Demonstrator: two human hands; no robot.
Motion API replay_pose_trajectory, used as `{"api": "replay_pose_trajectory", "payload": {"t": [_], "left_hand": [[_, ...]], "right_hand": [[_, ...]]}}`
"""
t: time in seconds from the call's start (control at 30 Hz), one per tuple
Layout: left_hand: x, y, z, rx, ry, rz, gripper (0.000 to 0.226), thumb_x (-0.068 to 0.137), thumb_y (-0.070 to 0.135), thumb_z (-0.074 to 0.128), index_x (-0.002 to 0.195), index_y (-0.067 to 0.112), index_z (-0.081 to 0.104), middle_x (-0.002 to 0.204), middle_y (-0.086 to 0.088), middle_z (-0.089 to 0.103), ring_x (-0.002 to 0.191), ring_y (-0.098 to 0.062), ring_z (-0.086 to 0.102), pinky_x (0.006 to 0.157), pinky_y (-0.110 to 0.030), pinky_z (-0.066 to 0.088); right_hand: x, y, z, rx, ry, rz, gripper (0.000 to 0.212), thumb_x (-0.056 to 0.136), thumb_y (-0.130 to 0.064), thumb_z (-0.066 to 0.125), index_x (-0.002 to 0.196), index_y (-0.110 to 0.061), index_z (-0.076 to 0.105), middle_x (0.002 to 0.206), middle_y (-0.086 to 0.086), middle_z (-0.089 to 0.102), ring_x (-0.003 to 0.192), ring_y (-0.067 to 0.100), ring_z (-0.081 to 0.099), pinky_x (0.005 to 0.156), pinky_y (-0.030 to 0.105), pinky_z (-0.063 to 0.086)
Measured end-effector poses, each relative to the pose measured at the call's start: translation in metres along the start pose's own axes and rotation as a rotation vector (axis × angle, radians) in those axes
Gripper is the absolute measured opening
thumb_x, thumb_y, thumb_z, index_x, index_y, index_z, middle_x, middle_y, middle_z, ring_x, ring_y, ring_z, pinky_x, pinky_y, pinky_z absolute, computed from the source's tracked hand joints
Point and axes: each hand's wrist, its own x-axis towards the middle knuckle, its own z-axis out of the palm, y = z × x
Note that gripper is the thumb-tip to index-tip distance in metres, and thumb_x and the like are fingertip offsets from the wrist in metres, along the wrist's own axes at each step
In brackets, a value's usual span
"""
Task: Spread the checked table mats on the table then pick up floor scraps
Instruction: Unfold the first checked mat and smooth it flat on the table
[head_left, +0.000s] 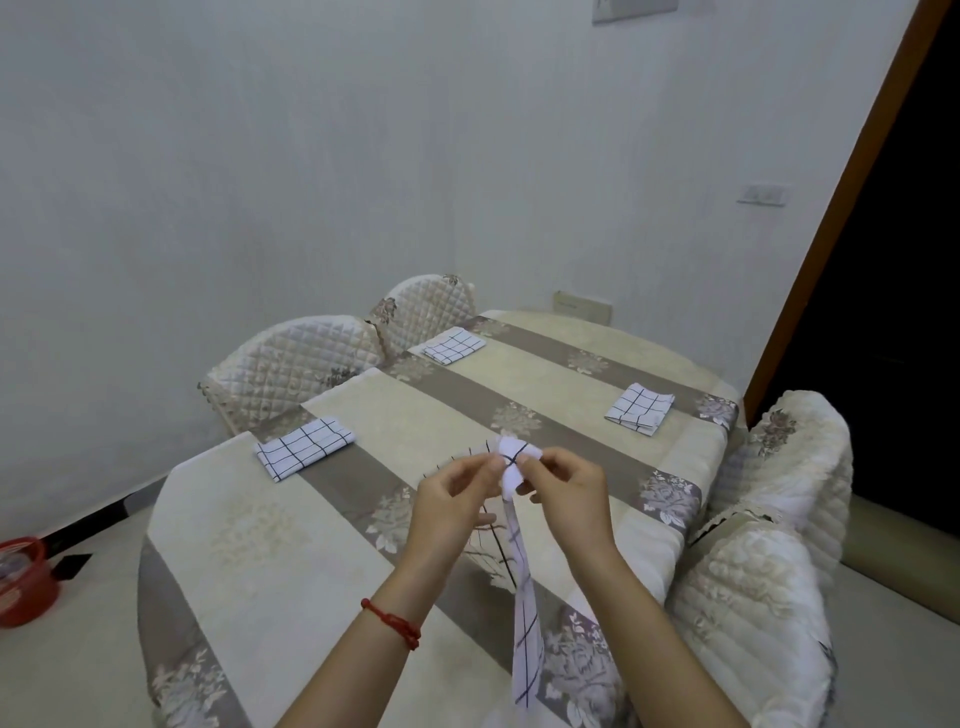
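Above table (291, 525), L hand (447, 499) & R hand (566, 491) pinch white checked mat (524, 587); bunched at top, hanging narrow.

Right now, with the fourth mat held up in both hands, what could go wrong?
The checked mat hangs bunched from both hands, left and right, so it may land creased or skewed. Its tail dangles over the table's near edge and could slip floorward if the pinch loosens.

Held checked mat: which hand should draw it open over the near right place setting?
Probably the right hand: it pinches the mat's bunched top nearest the bare right side of the table. The left hand can anchor the other corner.
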Motion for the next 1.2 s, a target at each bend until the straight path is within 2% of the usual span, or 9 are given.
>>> {"api": "replay_pose_trajectory", "payload": {"t": [0.1,0.2,0.3,0.43,0.57,0.67,0.8,0.97,1.2], "left_hand": [[-0.007,-0.009,0.0,0.131,-0.067,-0.006,0.045,0.072,0.031,0.076,0.112,0.019,0.062,0.097,0.005,0.068,0.089,-0.007,0.066,0.073,-0.019,0.053],[-0.013,-0.018,0.001,0.283,-0.085,0.034,0.04,0.07,0.03,0.077,0.107,0.026,0.062,0.1,0.011,0.068,0.088,-0.003,0.066,0.072,-0.014,0.05],[-0.015,-0.021,0.001,0.393,-0.036,0.137,0.012,0.077,0.022,0.069,0.083,0.033,0.067,0.078,0.019,0.07,0.072,0.005,0.063,0.063,-0.005,0.043],[-0.009,-0.027,-0.014,0.491,0.022,0.174,0.039,0.079,0.009,0.062,0.047,0.029,0.05,0.043,0.013,0.049,0.047,-0.001,0.044,0.047,-0.013,0.029],[0.0,-0.032,-0.031,0.421,0.067,0.101,0.019,0.08,0.007,0.062,0.064,0.013,0.07,0.048,0.013,0.058,0.049,0.001,0.051,0.049,-0.012,0.039],[0.004,-0.026,-0.036,0.267,0.085,0.066,0.025,0.083,0.002,0.061,0.063,0.016,0.069,0.049,0.01,0.06,0.048,0.001,0.054,0.048,-0.014,0.048],[0.009,-0.01,-0.039,0.141,0.174,0.116,0.023,0.084,0.005,0.062,0.063,0.014,0.065,0.058,-0.003,0.056,0.052,-0.01,0.052,0.048,-0.013,0.049],[0.018,0.018,-0.037,0.071,0.202,0.165,0.023,0.082,0.006,0.064,0.061,0.015,0.066,0.053,0.001,0.058,0.048,-0.004,0.051,0.044,-0.012,0.044],[0.029,0.033,-0.018,0.114,0.181,0.192,0.023,0.077,0.001,0.065,0.056,0.01,0.067,0.042,0.009,0.055,0.041,0.001,0.046,0.041,-0.01,0.037]], "right_hand": [[0.011,-0.005,-0.004,0.045,0.032,0.035,0.019,0.084,-0.012,0.061,0.066,-0.016,0.066,0.05,-0.009,0.061,0.047,0.0,0.055,0.053,0.016,0.046],[0.02,-0.009,-0.004,0.074,0.053,0.047,0.022,0.084,-0.01,0.06,0.064,-0.017,0.065,0.05,-0.009,0.063,0.044,-0.001,0.057,0.049,0.016,0.045],[0.028,-0.012,-0.006,0.105,0.09,0.048,0.025,0.084,-0.008,0.059,0.061,-0.017,0.064,0.05,-0.009,0.063,0.042,-0.001,0.057,0.048,0.017,0.046],[0.041,-0.016,-0.017,0.189,0.163,0.061,0.022,0.084,-0.008,0.059,0.063,-0.011,0.063,0.047,-0.007,0.063,0.04,0.002,0.058,0.048,0.018,0.048],[0.056,-0.019,-0.033,0.25,0.237,0.071,0.017,0.085,-0.008,0.059,0.068,-0.007,0.062,0.043,-0.007,0.063,0.039,0.002,0.059,0.041,0.011,0.044],[0.064,-0.018,-0.041,0.296,0.27,0.1,0.018,0.086,-0.009,0.058,0.069,-0.009,0.061,0.042,-0.008,0.063,0.038,0.002,0.059,0.04,0.011,0.045],[0.071,-0.015,-0.046,0.346,0.295,0.14,0.017,0.088,-0.01,0.056,0.072,-0.01,0.061,0.062,0.005,0.063,0.038,0.002,0.059,0.041,0.012,0.045],[0.068,-0.014,-0.04,0.384,0.178,0.13,0.011,0.09,-0.015,0.055,0.094,-0.007,0.062,0.076,0.003,0.07,0.044,0.003,0.062,0.046,0.012,0.047],[0.033,-0.018,0.0,0.103,-0.158,-0.054,0.018,0.085,-0.008,0.061,0.068,-0.013,0.066,0.059,-0.005,0.066,0.049,0.004,0.06,0.054,0.017,0.046]]}}
